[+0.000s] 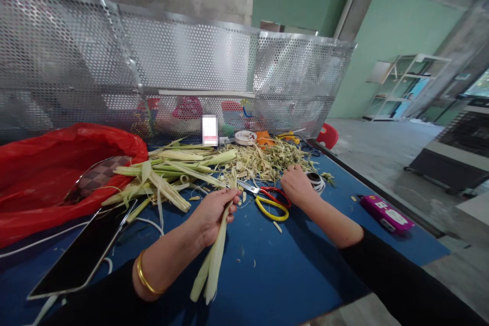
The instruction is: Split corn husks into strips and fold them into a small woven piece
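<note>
Black sleeve (405, 280); left hand (214, 216), closed round husks (217, 262); right hand (296, 186), fingers curled beside scraps (260, 162), contents unclear; step seemingly picking; next move calls for steady left grip

The blue table (263, 265) bears husks (171, 191), scissors (255, 190), probably a purple case (385, 214).

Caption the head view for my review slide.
Left hand holds pale husk strips over a blue table, right hand near red-and-yellow scissors.
</note>
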{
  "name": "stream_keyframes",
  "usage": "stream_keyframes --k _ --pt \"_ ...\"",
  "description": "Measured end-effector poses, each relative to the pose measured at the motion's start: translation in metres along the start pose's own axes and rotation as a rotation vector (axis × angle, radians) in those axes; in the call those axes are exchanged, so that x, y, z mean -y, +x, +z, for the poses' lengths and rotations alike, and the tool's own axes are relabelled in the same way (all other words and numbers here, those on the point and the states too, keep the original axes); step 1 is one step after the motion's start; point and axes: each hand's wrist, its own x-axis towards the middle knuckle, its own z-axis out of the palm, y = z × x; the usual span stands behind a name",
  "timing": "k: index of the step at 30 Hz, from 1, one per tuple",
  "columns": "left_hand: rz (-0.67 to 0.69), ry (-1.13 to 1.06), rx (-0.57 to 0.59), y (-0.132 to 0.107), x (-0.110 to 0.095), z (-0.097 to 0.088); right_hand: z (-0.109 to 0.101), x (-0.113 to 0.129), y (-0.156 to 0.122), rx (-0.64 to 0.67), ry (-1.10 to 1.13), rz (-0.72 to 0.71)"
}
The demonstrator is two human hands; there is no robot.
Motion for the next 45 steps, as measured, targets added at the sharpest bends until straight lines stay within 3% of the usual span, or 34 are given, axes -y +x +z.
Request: stream_keyframes --k 8,12,15,18,20,24,27,34,41,45 --pt "-0.040 0.042 0.038 0.000 0.003 -0.001 0.014 -0.015 -0.021 -0.260 0.091 0.076" --pt "-0.068 0.084 0.018 0.000 0.006 0.001 0.017 -0.019 -0.040 -0.341 0.163 -0.028" --pt "-0.076 0.115 0.013 -0.001 0.007 0.003 0.013 -0.016 -0.053 -0.471 0.297 -0.151" --pt "-0.094 0.130 0.000 0.000 0.010 0.003 0.005 -0.003 -0.068 -0.576 0.416 -0.262" --pt "-0.125 0.131 0.009 0.001 0.012 0.003 -0.001 0.010 -0.077 -0.606 0.432 -0.264" --pt "-0.159 0.139 0.076 0.002 0.019 0.002 -0.009 0.039 -0.090 -0.612 0.448 -0.290" --pt "-0.170 0.147 0.128 0.002 0.025 0.004 -0.012 0.053 -0.091 -0.593 0.430 -0.405" --pt "-0.170 0.182 0.173 0.005 0.029 0.009 -0.010 0.056 -0.090 -0.499 0.397 -0.532" --pt "-0.349 0.214 0.384 0.012 0.033 0.014 -0.011 0.068 -0.092 -0.530 0.350 -0.692" --pt "-0.362 0.172 0.313 0.014 0.038 0.017 -0.016 0.069 -0.099 -0.531 0.331 -0.753"
